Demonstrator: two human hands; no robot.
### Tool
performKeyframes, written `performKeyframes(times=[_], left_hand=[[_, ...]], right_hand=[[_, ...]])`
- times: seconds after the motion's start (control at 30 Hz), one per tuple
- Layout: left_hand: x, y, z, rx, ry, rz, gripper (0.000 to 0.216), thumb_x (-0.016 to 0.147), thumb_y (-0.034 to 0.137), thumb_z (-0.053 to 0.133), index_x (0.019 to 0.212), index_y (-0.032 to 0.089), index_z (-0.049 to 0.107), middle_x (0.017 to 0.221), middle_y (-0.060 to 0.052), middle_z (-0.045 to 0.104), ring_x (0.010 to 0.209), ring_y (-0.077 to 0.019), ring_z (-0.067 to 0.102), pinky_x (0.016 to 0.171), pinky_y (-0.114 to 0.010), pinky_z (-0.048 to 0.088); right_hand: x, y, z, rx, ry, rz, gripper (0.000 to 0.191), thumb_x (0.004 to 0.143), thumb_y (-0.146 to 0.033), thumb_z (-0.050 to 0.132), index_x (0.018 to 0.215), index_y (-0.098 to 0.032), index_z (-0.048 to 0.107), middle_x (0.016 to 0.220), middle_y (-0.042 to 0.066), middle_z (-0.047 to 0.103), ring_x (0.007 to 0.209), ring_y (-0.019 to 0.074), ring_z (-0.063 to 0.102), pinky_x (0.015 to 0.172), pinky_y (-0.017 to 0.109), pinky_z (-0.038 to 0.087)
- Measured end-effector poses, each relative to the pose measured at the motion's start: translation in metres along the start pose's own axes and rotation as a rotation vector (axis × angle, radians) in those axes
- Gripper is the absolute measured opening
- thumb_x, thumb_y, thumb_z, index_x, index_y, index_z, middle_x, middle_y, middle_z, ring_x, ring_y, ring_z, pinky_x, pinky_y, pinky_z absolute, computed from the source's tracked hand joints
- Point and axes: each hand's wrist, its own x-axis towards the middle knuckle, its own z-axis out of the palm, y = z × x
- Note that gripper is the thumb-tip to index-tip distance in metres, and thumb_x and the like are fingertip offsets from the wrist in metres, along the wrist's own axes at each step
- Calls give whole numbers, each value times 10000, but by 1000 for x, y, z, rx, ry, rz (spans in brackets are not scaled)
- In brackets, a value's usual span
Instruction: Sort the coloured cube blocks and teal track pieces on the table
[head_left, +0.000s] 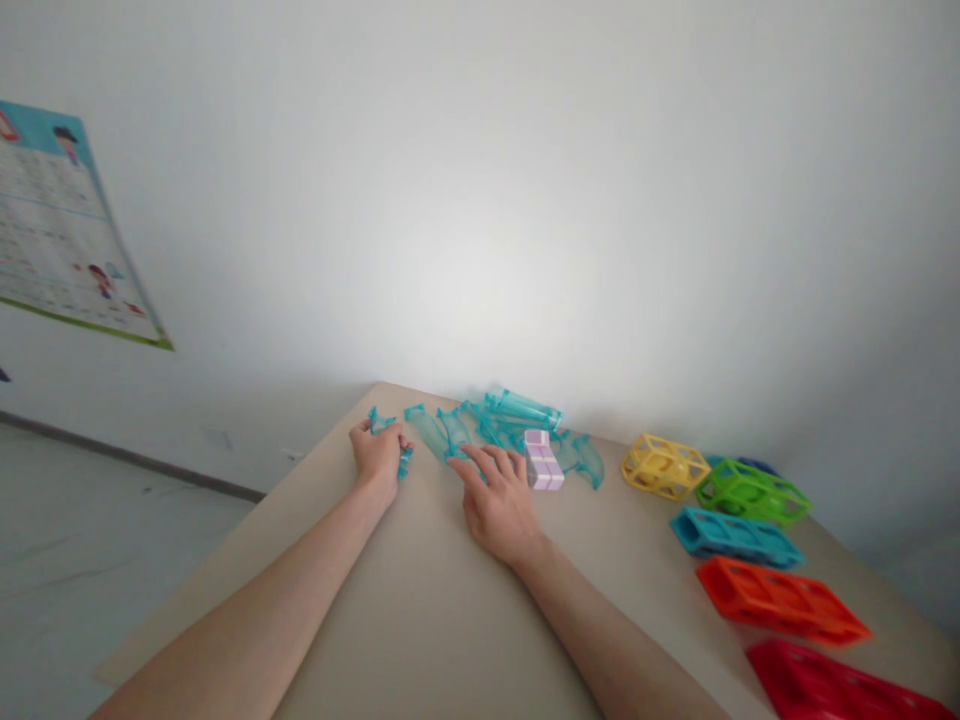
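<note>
My left hand (379,452) is closed around a clear teal plastic track piece (382,421) near the table's far left corner. My right hand (496,500) lies flat with its fingers stretched out, the fingertips touching the edge of a pile of teal track pieces (495,425) at the far side of the beige table (420,620). A pale pink and white block (543,459) sits just right of my right hand's fingers.
A row of hollow plastic frames runs along the right side: yellow (664,465), green (752,492), blue (735,537), orange (780,600) and red (840,685). A white wall stands right behind the table. A poster (60,230) hangs at left.
</note>
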Motion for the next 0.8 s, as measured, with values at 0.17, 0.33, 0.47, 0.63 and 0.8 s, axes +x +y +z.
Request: performKeyframes(times=[0.17, 0.33, 0.47, 0.63, 0.8], left_hand=[[-16, 7, 4, 20, -240, -78, 233, 625, 275, 752, 650, 141, 562, 425, 62, 476, 339, -76, 433, 444, -251, 461], [-24, 6, 3, 26, -475, -161, 326, 632, 376, 791, 734, 111, 630, 421, 59, 470, 368, -93, 465, 505, -286, 507], [-21, 1, 1, 19, -508, -240, 311, 662, 371, 778, 752, 112, 632, 425, 52, 476, 393, -98, 477, 525, -277, 504], [-21, -2, 0, 43, -543, -313, 287, 732, 381, 711, 758, 105, 637, 423, 38, 478, 382, -113, 478, 517, -283, 497], [-24, 4, 2, 20, -616, -432, 420, 829, 516, 542, 817, 111, 653, 425, 24, 477, 359, -126, 453, 514, -306, 499]], right_hand=[[-10, 31, -6, 63, 78, 92, 663, 595, -53, 469, 1242, -178, 537, 1269, 107, 537, 1171, 292, 427, 983, 458, 332], [-21, 62, -12, -51, 14, 74, 536, 608, -87, 542, 1115, -232, 641, 1354, 95, 450, 1278, 326, 320, 1013, 515, 293], [-17, 60, -4, 32, 43, 162, 139, 782, -204, 611, 877, -247, 704, 1310, 98, 495, 1249, 318, 356, 1008, 529, 288], [-13, 62, 10, 348, 203, 305, 125, 888, -252, 494, 917, -211, 608, 1088, 102, 618, 1031, 236, 557, 892, 409, 434], [-16, 65, 11, 509, 349, 458, 186, 951, -365, 407, 989, -203, 489, 913, 83, 667, 854, 217, 637, 749, 355, 488]])
